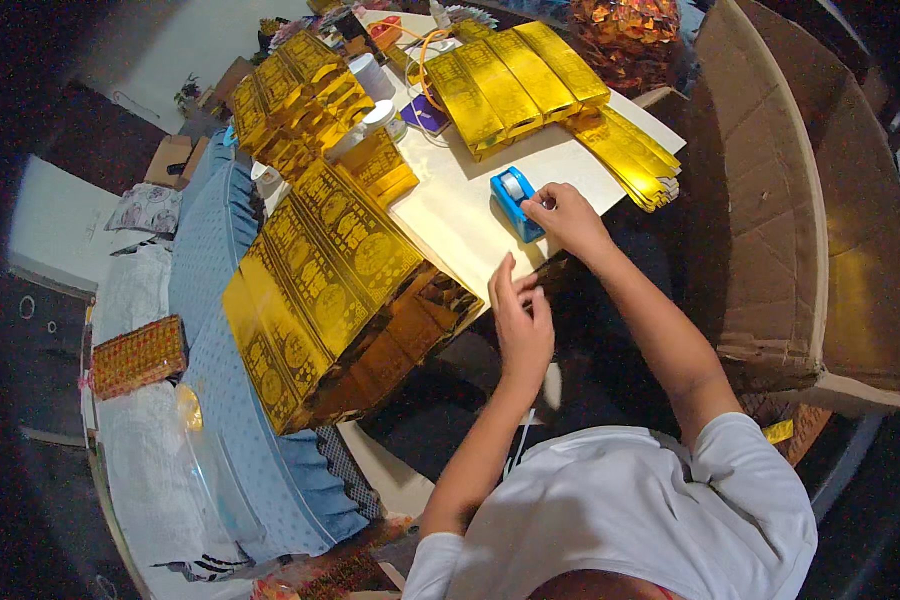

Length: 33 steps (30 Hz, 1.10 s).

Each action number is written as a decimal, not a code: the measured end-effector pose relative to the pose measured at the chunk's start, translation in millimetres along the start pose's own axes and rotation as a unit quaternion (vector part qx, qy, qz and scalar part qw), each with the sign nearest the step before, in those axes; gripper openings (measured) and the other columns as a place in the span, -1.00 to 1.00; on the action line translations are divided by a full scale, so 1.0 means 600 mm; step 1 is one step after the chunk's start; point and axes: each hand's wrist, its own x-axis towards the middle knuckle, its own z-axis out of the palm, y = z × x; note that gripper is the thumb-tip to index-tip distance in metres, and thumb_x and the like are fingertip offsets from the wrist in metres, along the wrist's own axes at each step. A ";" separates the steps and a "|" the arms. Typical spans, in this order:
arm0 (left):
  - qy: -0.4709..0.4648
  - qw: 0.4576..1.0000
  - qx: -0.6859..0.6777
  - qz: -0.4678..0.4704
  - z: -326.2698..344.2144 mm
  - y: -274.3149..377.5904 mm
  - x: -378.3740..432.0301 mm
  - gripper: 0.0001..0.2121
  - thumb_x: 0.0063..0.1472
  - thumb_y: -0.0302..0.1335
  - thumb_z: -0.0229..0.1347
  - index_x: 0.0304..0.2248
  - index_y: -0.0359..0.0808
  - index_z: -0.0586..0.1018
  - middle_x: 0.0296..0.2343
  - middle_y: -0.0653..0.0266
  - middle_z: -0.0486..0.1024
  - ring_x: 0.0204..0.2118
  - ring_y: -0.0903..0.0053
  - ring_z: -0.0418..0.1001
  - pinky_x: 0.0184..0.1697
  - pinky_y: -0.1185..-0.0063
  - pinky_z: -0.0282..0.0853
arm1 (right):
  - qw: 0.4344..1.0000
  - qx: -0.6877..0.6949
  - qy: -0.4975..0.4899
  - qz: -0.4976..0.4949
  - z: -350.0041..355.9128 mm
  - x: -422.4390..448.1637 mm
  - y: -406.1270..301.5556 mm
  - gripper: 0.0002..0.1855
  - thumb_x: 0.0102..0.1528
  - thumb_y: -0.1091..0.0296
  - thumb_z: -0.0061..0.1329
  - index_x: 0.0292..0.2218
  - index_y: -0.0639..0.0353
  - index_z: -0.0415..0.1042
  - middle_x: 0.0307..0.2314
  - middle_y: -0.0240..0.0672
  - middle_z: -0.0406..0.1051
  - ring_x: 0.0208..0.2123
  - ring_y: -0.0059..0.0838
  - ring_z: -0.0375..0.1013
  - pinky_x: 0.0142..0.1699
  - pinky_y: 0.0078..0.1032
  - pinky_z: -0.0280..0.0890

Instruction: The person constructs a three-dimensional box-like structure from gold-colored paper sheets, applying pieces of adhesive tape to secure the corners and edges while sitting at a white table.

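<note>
A blue tape dispenser (516, 202) with a roll of clear tape stands on the white tabletop (450, 217). My right hand (566, 217) is at its near end, thumb and forefinger pinched together by the cutting edge; whether tape is between them cannot be told. Lower down, my left hand (521, 322) hovers by the table's near edge with fingers bent and apart, holding nothing. To its left lies a large block of printed gold paper boxes (330, 285). Joined gold boxes (517, 82) sit beyond the dispenser, beside a fanned stack of flat gold paper pieces (630, 157).
More folded gold boxes (296, 105) are piled at the far left, near a white-lidded jar (381, 114) and an orange cable (424, 60). A large open cardboard box (765, 210) stands on the right. A blue-covered bed (217, 300) runs along the left.
</note>
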 end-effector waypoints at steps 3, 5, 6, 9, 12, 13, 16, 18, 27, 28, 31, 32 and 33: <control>0.045 0.999 0.025 -0.004 0.035 -0.013 0.051 -0.46 0.19 -0.70 -0.02 0.16 -0.43 0.13 -0.02 0.01 0.24 -0.18 0.40 0.47 -0.12 0.50 0.43 | 0.998 0.049 -0.024 0.035 0.007 0.014 0.010 -0.58 -0.01 0.05 0.10 -0.35 0.32 0.53 -0.48 -0.05 0.52 -0.42 -0.23 0.54 -0.27 -0.34 0.39; 0.065 0.997 -0.005 -0.032 0.049 -0.030 0.079 -0.50 0.19 -0.69 -0.01 0.12 -0.43 0.18 -0.09 0.06 0.28 -0.24 0.45 0.47 -0.19 0.52 0.44 | 0.995 0.085 -0.032 0.045 0.016 0.023 0.022 -0.57 -0.02 0.05 0.12 -0.36 0.33 0.53 -0.51 -0.06 0.53 -0.46 -0.27 0.54 -0.30 -0.36 0.39; 0.073 0.996 -0.027 -0.043 0.054 -0.038 0.089 -0.53 0.19 -0.69 0.00 0.09 -0.43 0.22 -0.11 0.08 0.29 -0.25 0.47 0.47 -0.20 0.54 0.44 | 0.992 0.106 -0.040 0.050 0.019 0.027 0.028 -0.57 -0.02 0.05 0.12 -0.37 0.34 0.53 -0.51 -0.07 0.52 -0.47 -0.29 0.53 -0.32 -0.38 0.39; 0.092 0.995 -0.026 -0.039 0.060 -0.052 0.113 -0.68 0.15 -0.69 0.06 -0.08 -0.43 0.39 -0.22 0.17 0.34 -0.33 0.55 0.46 -0.24 0.60 0.44 | 0.985 0.153 -0.045 0.066 0.025 0.033 0.040 -0.59 -0.01 0.08 0.14 -0.39 0.35 0.52 -0.55 -0.16 0.51 -0.52 -0.39 0.50 -0.36 -0.43 0.37; 0.101 0.991 -0.060 -0.065 0.069 -0.049 0.118 -0.70 0.10 -0.73 0.10 -0.15 -0.42 0.42 -0.26 0.21 0.33 -0.37 0.59 0.44 -0.24 0.64 0.43 | 0.977 0.196 -0.044 0.077 0.023 0.034 0.043 -0.63 -0.01 0.12 0.16 -0.42 0.33 0.51 -0.59 -0.24 0.49 -0.56 -0.49 0.45 -0.42 -0.48 0.34; 0.106 0.989 -0.077 -0.062 0.072 -0.049 0.117 -0.72 0.11 -0.73 0.10 -0.15 -0.43 0.42 -0.26 0.21 0.33 -0.37 0.59 0.44 -0.25 0.64 0.43 | 0.973 0.210 -0.044 0.079 0.022 0.032 0.040 -0.64 -0.01 0.13 0.16 -0.43 0.33 0.51 -0.60 -0.27 0.48 -0.57 -0.52 0.43 -0.43 -0.49 0.33; 0.122 0.987 -0.095 -0.043 0.070 -0.059 0.115 -0.77 0.12 -0.73 0.11 -0.20 -0.44 0.44 -0.28 0.23 0.35 -0.36 0.58 0.46 -0.28 0.64 0.43 | 0.966 0.241 -0.043 0.087 0.014 0.018 0.012 -0.70 0.00 0.19 0.17 -0.46 0.29 0.48 -0.62 -0.34 0.45 -0.59 -0.60 0.38 -0.48 -0.55 0.29; 0.121 0.992 -0.033 -0.029 0.069 -0.063 0.113 -0.79 0.13 -0.72 0.11 -0.22 -0.45 0.44 -0.30 0.25 0.35 -0.36 0.59 0.46 -0.30 0.64 0.43 | 0.968 0.238 -0.034 0.073 0.009 0.003 0.001 -0.73 0.02 0.22 0.16 -0.47 0.25 0.46 -0.61 -0.37 0.45 -0.59 -0.62 0.38 -0.47 -0.58 0.29; 0.114 0.986 -0.092 -0.082 0.067 -0.081 0.113 -0.87 0.17 -0.62 0.16 -0.43 -0.42 0.41 -0.41 0.29 0.37 -0.51 0.62 0.46 -0.43 0.64 0.42 | 0.953 0.283 -0.018 0.109 -0.020 -0.161 -0.001 -0.79 0.09 0.28 0.13 -0.46 0.21 0.45 -0.56 -0.53 0.38 -0.50 -0.75 0.28 -0.36 -0.71 0.20; 0.111 0.981 -0.118 -0.103 0.067 -0.079 0.113 -0.87 0.18 -0.61 0.16 -0.43 -0.42 0.42 -0.44 0.27 0.40 -0.51 0.61 0.47 -0.44 0.64 0.42 | 0.952 0.280 -0.020 0.118 -0.024 -0.169 -0.003 -0.81 0.11 0.30 0.13 -0.45 0.19 0.44 -0.54 -0.55 0.36 -0.48 -0.77 0.26 -0.34 -0.74 0.17; 0.101 0.962 -0.194 -0.164 0.064 -0.063 0.115 -0.88 0.20 -0.57 0.15 -0.43 -0.42 0.46 -0.51 0.24 0.47 -0.53 0.59 0.50 -0.47 0.65 0.43 | 0.948 0.290 -0.026 0.129 -0.026 -0.165 0.016 -0.81 0.11 0.31 0.13 -0.46 0.15 0.43 -0.56 -0.59 0.32 -0.49 -0.78 0.22 -0.36 -0.73 0.15; 0.086 0.961 -0.191 -0.180 0.062 -0.057 0.115 -0.87 0.22 -0.53 0.13 -0.41 -0.43 0.48 -0.50 0.21 0.49 -0.52 0.58 0.51 -0.45 0.65 0.44 | 0.947 0.296 -0.020 0.125 -0.024 -0.165 0.022 -0.80 0.09 0.28 0.14 -0.46 0.17 0.44 -0.57 -0.57 0.33 -0.50 -0.77 0.23 -0.37 -0.71 0.16; 0.071 0.960 -0.188 -0.196 0.058 -0.051 0.113 -0.85 0.24 -0.49 0.12 -0.40 -0.45 0.50 -0.49 0.18 0.51 -0.51 0.57 0.51 -0.43 0.65 0.45 | 0.946 0.301 -0.015 0.122 -0.021 -0.165 0.029 -0.78 0.08 0.26 0.14 -0.47 0.19 0.46 -0.58 -0.56 0.34 -0.51 -0.76 0.23 -0.38 -0.69 0.17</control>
